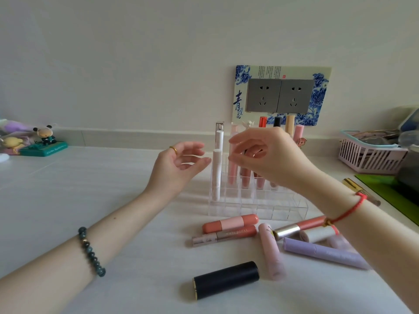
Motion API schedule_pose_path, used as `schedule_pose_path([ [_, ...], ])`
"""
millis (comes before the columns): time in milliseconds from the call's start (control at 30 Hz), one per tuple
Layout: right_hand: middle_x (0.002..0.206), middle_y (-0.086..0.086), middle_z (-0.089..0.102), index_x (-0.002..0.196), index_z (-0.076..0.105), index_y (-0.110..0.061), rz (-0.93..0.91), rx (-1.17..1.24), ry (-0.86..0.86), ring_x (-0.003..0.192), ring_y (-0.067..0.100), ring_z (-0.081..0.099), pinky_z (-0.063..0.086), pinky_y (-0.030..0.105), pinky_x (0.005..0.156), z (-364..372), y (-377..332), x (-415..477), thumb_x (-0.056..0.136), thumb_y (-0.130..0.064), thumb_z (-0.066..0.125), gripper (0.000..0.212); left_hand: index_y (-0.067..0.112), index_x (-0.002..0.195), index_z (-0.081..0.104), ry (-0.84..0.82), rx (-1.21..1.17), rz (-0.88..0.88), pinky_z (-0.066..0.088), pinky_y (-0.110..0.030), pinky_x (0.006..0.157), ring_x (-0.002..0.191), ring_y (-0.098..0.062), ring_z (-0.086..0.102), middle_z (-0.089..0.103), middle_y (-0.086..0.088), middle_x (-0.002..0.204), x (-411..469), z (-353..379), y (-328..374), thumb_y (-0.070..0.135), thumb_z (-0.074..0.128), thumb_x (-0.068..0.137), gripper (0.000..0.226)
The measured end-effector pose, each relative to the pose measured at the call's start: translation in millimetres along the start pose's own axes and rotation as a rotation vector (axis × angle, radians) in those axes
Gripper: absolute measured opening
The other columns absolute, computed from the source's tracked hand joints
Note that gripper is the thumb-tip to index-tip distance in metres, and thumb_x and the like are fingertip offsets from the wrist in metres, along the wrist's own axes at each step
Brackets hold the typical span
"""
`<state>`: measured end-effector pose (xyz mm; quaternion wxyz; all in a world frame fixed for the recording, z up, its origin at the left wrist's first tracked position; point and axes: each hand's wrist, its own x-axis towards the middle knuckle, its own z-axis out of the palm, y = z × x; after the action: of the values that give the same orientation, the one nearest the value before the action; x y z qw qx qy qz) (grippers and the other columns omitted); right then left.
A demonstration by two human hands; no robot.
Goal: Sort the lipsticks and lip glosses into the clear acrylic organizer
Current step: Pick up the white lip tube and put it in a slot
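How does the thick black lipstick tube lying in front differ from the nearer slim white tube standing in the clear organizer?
The thick black lipstick tube lies on its side on the table; the nearer slim white tube stands upright in the clear acrylic organizer. The black one has a gold rim; the white one looks plain. Both are closed cylinders.

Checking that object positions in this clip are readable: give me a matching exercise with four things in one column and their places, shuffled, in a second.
Things
1. black cylindrical lipstick tube
2. front white slim tube
3. lavender tapered tube
4. pink slatted plastic basket

Places
A. standing at the left end of the clear acrylic organizer
B. far right, by the wall
C. lying on the white table, nearest the camera
D. lying at the right of the loose pile

Pairs: 1-C, 2-A, 3-D, 4-B
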<state>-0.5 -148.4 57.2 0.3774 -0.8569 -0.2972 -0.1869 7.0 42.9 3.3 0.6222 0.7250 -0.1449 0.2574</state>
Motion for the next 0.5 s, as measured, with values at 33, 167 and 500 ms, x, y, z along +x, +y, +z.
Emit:
schedule_pose_path([
  [33, 0.085, -0.008, 0.069, 0.101, 0.065, -0.022, -0.012, 0.0, -0.001, 0.075, 0.008, 0.066, 0.055, 0.023, 0.076, -4.3, -2.3, -2.2, 0.075, -0.023, 0.071, 0.027, 0.028, 0.087, 0.064, 0.012, 0.0, 0.008, 0.049, -0.011, 0.067, 0.069, 0.001, 0.062, 0.065, 0.009, 0.083, -1.4, -3.5, 2.4, 0.011, 0.072, 0.073, 0.024],
  [167, 0.084, -0.013, 0.067, 0.102, 0.065, -0.022, -0.068, -0.062, -0.065, 0.071, 0.003, 0.062, 0.053, 0.017, 0.072, -14.6, -6.0, -17.5, 0.074, -0.022, 0.069, 0.027, 0.03, 0.085, 0.065, -0.041, 0.076, 0.024, 0.048, -0.011, 0.067, 0.07, 0.0, 0.061, 0.068, 0.015, 0.077, -19.0, -14.5, 12.0, 0.019, 0.072, 0.072, 0.018],
  [500, 0.109, -0.026, 0.056, 0.113, 0.057, -0.04, -0.158, -0.384, -0.399, 0.098, -0.013, 0.044, 0.033, 0.0, 0.085, -2.5, 17.1, -69.2, 0.081, -0.039, 0.06, 0.031, 0.043, 0.095, 0.064, -0.378, 0.469, 0.081, 0.041, -0.008, 0.076, 0.09, -0.002, 0.06, 0.066, 0.025, 0.094, -80.8, -28.7, 10.1, 0.051, 0.075, 0.063, 0.035],
])
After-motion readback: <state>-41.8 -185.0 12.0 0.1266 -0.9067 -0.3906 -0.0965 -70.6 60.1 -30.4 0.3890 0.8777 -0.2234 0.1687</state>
